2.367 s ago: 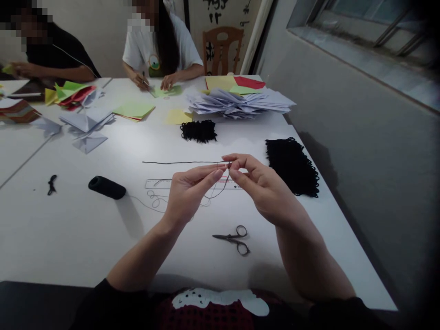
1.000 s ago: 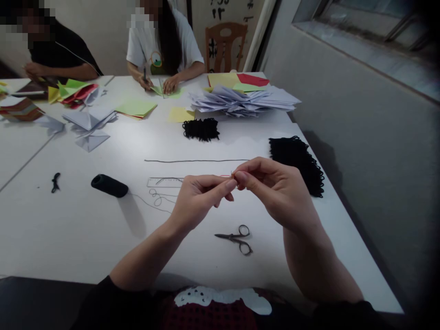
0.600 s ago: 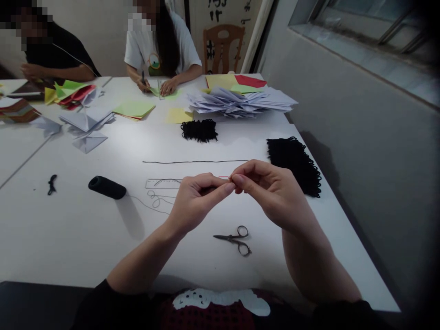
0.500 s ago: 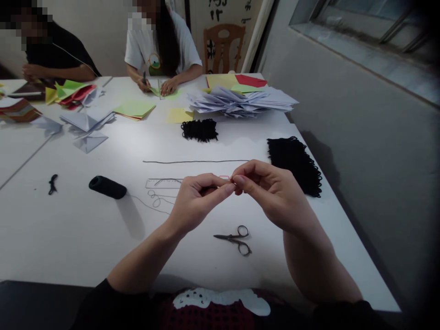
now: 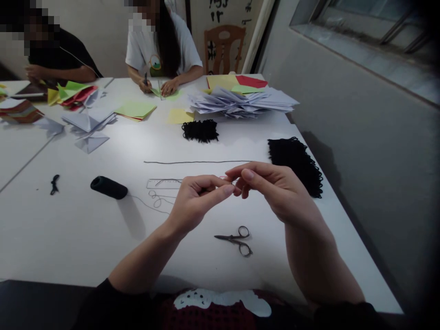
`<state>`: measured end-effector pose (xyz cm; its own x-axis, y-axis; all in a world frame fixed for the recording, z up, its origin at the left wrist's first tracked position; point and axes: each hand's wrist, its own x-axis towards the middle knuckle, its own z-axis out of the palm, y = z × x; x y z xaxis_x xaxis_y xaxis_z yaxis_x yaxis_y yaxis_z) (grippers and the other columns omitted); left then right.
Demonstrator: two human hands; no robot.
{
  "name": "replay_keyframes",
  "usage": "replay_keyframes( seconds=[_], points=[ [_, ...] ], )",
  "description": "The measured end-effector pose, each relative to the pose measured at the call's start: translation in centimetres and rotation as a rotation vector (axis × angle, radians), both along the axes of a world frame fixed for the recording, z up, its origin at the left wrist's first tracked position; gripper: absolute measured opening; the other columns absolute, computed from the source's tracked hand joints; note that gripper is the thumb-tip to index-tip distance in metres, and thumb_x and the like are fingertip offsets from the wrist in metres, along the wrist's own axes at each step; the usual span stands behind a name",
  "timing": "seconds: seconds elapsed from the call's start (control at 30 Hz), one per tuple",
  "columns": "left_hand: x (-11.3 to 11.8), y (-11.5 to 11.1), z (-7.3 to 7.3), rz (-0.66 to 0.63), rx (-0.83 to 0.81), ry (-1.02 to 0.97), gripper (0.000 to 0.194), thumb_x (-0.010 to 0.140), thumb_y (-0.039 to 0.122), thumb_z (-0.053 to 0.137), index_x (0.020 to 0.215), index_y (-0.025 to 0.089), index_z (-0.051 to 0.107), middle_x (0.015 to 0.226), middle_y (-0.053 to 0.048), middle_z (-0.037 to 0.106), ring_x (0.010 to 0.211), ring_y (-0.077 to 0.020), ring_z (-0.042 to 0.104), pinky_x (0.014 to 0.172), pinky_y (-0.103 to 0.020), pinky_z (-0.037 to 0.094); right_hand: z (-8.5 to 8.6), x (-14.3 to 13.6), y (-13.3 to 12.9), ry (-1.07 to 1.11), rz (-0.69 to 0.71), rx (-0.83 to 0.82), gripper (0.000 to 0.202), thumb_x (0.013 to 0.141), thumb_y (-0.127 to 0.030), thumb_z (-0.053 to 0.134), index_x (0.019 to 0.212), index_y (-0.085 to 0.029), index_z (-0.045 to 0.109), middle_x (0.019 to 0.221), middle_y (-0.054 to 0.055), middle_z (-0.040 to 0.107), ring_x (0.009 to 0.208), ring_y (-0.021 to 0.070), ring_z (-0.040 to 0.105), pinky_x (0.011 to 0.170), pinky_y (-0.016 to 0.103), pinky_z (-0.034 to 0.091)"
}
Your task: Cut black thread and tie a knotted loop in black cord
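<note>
Above the table, my left hand (image 5: 199, 195) pinches thumb against index finger, where a short bit of thin black thread seems to show at the tips. My right hand (image 5: 271, 188) is right beside those fingertips, its thumb lifted apart from the index finger. Behind my left hand lies a clear ruler (image 5: 161, 184), partly covered. Loose thread (image 5: 156, 200) runs from a black thread spool (image 5: 109, 187), lying on its side, toward my left hand. Closer to me rest small scissors (image 5: 235, 239), blades together. Past my hands a long black cord (image 5: 195, 162) lies straight.
A large black looped yarn piece (image 5: 294, 162) lies by the right edge, a smaller one (image 5: 200, 130) farther back. Folded white paper (image 5: 240, 103) and coloured sheets (image 5: 135, 110) cover the far side. Two people sit opposite; one person's hand (image 5: 145, 85) holds a pen.
My right thumb has lifted off the pinch and its fingers have spread a little. My left hand keeps its pinch almost in place.
</note>
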<state>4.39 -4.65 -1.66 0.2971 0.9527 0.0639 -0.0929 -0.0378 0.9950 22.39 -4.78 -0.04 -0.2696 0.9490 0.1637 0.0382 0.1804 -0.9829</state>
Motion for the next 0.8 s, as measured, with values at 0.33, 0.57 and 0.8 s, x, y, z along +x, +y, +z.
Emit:
replay_keyframes(
  seconds=[0.33, 0.57, 0.8],
  points=[
    [-0.12, -0.08, 0.69, -0.149, -0.116, -0.064, 0.013, 0.074, 0.038, 0.077, 0.072, 0.025, 0.08, 0.065, -0.005, 0.07, 0.065, -0.0175, 0.061, 0.06, -0.029, 0.046, -0.35, 0.2, 0.21, 0.042, 0.06, 0.13, 0.011, 0.086, -0.028, 0.069, 0.085, -0.017, 0.072, 0.073, 0.002, 0.069, 0.063, 0.0102, 0.062, 0.055, 0.023, 0.051],
    [-0.37, -0.05, 0.82, -0.246, -0.162, -0.087, 0.015, 0.073, 0.04, 0.078, 0.071, 0.026, 0.081, 0.048, 0.0, 0.055, 0.047, -0.0108, 0.04, 0.05, -0.028, 0.032, -0.03, 0.62, -0.18, -0.029, 0.079, 0.264, 0.008, 0.089, -0.024, 0.066, 0.086, -0.018, 0.071, 0.077, 0.002, 0.068, 0.065, 0.0099, 0.061, 0.056, 0.023, 0.05],
    [-0.21, 0.03, 0.59, -0.24, -0.162, -0.053, 0.017, 0.072, 0.042, 0.078, 0.071, 0.025, 0.081, 0.046, 0.001, 0.052, 0.047, -0.0109, 0.039, 0.051, -0.028, 0.033, 0.11, 0.59, -0.19, -0.058, 0.105, 0.206, 0.014, 0.091, -0.028, 0.062, 0.083, -0.018, 0.066, 0.073, 0.001, 0.065, 0.062, 0.0098, 0.059, 0.054, 0.024, 0.049]
  ],
)
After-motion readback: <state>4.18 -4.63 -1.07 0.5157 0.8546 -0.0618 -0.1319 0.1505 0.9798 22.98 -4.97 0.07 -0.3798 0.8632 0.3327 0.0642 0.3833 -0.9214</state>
